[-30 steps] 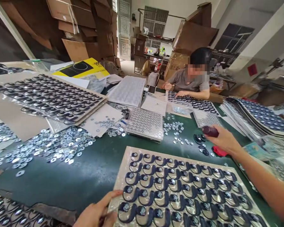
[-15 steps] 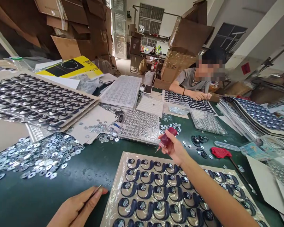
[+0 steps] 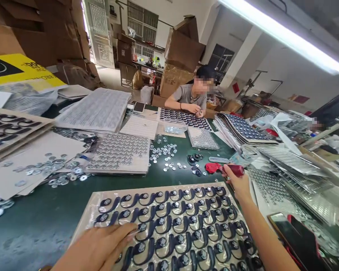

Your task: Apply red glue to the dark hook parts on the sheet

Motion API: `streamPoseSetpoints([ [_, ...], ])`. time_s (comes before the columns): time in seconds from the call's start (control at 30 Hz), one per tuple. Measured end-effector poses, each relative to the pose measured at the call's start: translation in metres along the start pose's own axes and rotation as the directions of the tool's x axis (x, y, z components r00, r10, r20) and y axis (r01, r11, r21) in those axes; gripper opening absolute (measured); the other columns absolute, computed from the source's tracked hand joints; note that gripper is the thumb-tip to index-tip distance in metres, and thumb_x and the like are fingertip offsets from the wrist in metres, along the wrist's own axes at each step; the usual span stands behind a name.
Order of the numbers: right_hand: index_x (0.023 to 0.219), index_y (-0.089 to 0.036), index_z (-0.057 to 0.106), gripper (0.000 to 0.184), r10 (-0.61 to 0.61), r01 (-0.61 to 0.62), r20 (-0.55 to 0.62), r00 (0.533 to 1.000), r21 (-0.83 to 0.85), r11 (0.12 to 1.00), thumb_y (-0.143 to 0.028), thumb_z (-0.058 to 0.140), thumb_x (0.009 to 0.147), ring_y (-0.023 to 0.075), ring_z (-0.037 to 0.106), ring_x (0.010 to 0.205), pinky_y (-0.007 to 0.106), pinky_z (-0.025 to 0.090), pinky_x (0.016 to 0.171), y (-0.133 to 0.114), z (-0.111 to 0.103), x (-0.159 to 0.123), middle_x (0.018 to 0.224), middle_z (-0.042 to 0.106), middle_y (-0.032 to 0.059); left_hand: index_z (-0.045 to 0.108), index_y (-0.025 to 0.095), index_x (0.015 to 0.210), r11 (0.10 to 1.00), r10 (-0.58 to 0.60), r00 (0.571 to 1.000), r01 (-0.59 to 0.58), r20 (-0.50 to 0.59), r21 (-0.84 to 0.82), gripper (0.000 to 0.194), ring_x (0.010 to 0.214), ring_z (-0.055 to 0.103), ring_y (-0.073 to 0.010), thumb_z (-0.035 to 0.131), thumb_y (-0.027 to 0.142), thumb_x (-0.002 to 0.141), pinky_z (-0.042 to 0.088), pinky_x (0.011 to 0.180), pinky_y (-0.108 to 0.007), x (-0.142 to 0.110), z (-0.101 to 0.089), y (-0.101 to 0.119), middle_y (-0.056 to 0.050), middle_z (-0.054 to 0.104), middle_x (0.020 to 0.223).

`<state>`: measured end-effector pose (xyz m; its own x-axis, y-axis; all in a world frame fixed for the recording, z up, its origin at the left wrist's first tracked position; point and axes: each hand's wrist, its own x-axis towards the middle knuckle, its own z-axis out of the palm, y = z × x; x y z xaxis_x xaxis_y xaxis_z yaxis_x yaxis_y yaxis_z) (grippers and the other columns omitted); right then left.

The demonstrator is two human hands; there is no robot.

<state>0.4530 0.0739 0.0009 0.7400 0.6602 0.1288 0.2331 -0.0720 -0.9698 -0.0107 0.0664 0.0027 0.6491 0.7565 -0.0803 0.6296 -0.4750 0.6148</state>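
Note:
My right hand (image 3: 238, 184) grips a tool with a thick dark red handle (image 3: 235, 170), out beyond the far right corner of the board; its tip is hidden. Right beside it lies a bright red cloth (image 3: 213, 168). My left hand (image 3: 104, 244) rests over the near left part of the board (image 3: 87, 210), fingers together, with a thin shiny strip at the fingertips that looks like tweezers, mostly hidden. Rows of black hook-shaped pieces (image 3: 179, 223) with silver round centres sit on the board under clear film.
Loose metal washers (image 3: 161, 150) lie scattered behind the board. A stack of filled sheets (image 3: 121, 150) stands at the back left, and a phone (image 3: 296, 241) lies at the right. Across the table a person (image 3: 190, 96) works over another board. Stacked trays (image 3: 293, 162) crowd the right side.
The view has swung right. My right hand has carried the red-handled tool from above the board to the red cloth. My left hand has moved from beside the board onto it.

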Motion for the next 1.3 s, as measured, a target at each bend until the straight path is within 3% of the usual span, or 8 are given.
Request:
streamPoseSetpoints([
  [0.1, 0.108, -0.012, 0.067, 0.062, -0.031, 0.033, 0.051, 0.998, -0.021, 0.999, -0.046, 0.081, 0.058, 0.0244, 0.067, 0.075, 0.027, 0.049, 0.050, 0.019, -0.014, 0.012, 0.090, 0.074, 0.0108, 0.067, 0.031, 0.104, 0.994, 0.025, 0.980, -0.045, 0.199, 0.098, 0.033, 0.080, 0.068, -0.0227, 0.037, 0.039, 0.095, 0.051, 0.073, -0.033, 0.066, 0.000, 0.055, -0.003, 0.072, 0.090],
  [0.23, 0.107, -0.010, 0.069, 0.061, -0.057, 0.056, 0.173, 0.983, 0.014, 0.998, -0.048, 0.079, 0.060, 0.0267, 0.067, 0.084, 0.035, 0.055, 0.065, 0.035, -0.009, 0.016, 0.097, 0.073, 0.0130, 0.064, 0.016, 0.095, 0.990, 0.068, 0.970, -0.095, 0.233, 0.105, 0.024, 0.083, 0.064, -0.0168, 0.049, 0.036, 0.094, 0.051, 0.080, -0.035, 0.174, 0.030, 0.110, -0.004, 0.066, 0.090],
  [0.4, 0.108, -0.011, 0.068, 0.059, -0.052, 0.039, 0.237, 0.970, 0.061, 0.997, -0.048, 0.078, 0.064, 0.0273, 0.067, 0.086, 0.038, 0.055, 0.072, 0.047, -0.013, 0.019, 0.097, 0.073, 0.0130, 0.054, 0.015, 0.117, 0.994, 0.000, 0.987, -0.017, 0.161, 0.108, 0.031, 0.101, 0.059, -0.0202, 0.055, 0.034, 0.092, 0.052, 0.085, -0.040, 0.287, 0.085, 0.145, -0.008, 0.057, 0.117],
  [0.53, 0.109, -0.013, 0.068, 0.054, -0.040, 0.020, 0.252, 0.967, 0.082, 0.996, -0.046, 0.076, 0.067, 0.0266, 0.067, 0.086, 0.040, 0.054, 0.076, 0.055, -0.017, 0.023, 0.098, 0.073, 0.0113, 0.054, 0.015, 0.117, 0.995, -0.068, 0.990, 0.058, 0.126, 0.085, 0.032, 0.102, 0.059, -0.0207, 0.056, 0.033, 0.091, 0.052, 0.086, -0.040, 0.326, 0.115, 0.158, -0.009, 0.056, 0.118],
  [0.8, 0.113, -0.013, 0.066, 0.052, -0.014, -0.027, 0.267, 0.964, 0.151, 0.988, -0.043, 0.075, 0.071, 0.0261, 0.068, 0.084, 0.041, 0.054, 0.078, 0.059, -0.018, 0.027, 0.097, 0.073, 0.0107, 0.054, 0.016, 0.117, 0.989, -0.092, 0.993, 0.100, 0.072, -0.107, 0.030, 0.102, 0.059, -0.0203, 0.055, 0.034, 0.092, 0.051, 0.086, -0.040, 0.340, 0.124, 0.158, -0.008, 0.056, 0.118],
  [1.0, 0.115, -0.018, 0.064, 0.051, -0.117, 0.055, 0.323, 0.939, 0.196, 0.979, -0.037, 0.078, 0.070, 0.0255, 0.066, 0.097, 0.039, 0.051, 0.089, 0.028, -0.030, 0.019, 0.110, 0.070, 0.0084, 0.054, 0.015, 0.117, 0.918, -0.066, 0.997, 0.078, 0.044, -0.389, 0.031, 0.100, 0.059, -0.0204, 0.055, 0.034, 0.092, 0.052, 0.085, -0.041, 0.327, 0.108, 0.168, -0.008, 0.057, 0.117],
  [1.07, 0.116, -0.020, 0.064, 0.048, -0.250, 0.207, 0.391, 0.886, 0.149, 0.967, -0.033, 0.077, 0.071, 0.0261, 0.065, 0.101, 0.042, 0.050, 0.092, 0.010, -0.040, 0.009, 0.111, 0.070, 0.0081, 0.053, 0.014, 0.117, 0.874, -0.078, 0.996, 0.088, 0.041, -0.478, 0.032, 0.100, 0.060, -0.0201, 0.055, 0.034, 0.092, 0.052, 0.084, -0.040, 0.310, 0.097, 0.173, -0.009, 0.057, 0.116],
  [1.3, 0.121, -0.027, 0.059, 0.044, -0.585, 0.696, 0.603, 0.542, 0.068, 0.715, -0.021, 0.071, 0.079, 0.0273, 0.063, 0.105, 0.044, 0.048, 0.095, -0.042, -0.050, -0.042, 0.116, 0.066, 0.0091, 0.055, 0.014, 0.114, 0.777, -0.122, 0.992, 0.113, 0.027, -0.619, 0.031, 0.095, 0.061, -0.0188, 0.055, 0.035, 0.092, 0.053, 0.081, -0.038, 0.217, 0.053, 0.163, -0.008, 0.059, 0.112],
])
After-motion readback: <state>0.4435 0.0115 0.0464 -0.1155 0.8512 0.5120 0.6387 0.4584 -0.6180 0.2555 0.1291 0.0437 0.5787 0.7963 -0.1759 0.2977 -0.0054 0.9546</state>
